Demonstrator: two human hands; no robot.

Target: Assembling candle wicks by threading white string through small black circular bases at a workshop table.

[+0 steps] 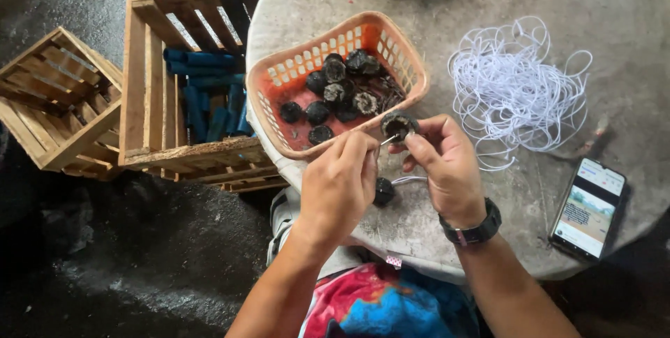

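- Our right hand pinches a dark round shell over the orange basket rim.
- Our left hand grips a thin metal pin at its opening; a slip could jab our right fingers.
- Loosened, the shell may drop.

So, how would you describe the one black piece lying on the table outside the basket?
Start at the orange basket on the round stone table. Just below it, between the two wrists, lies one black round piece. Unlike the others, it sits alone on bare table, with white cord running from it.
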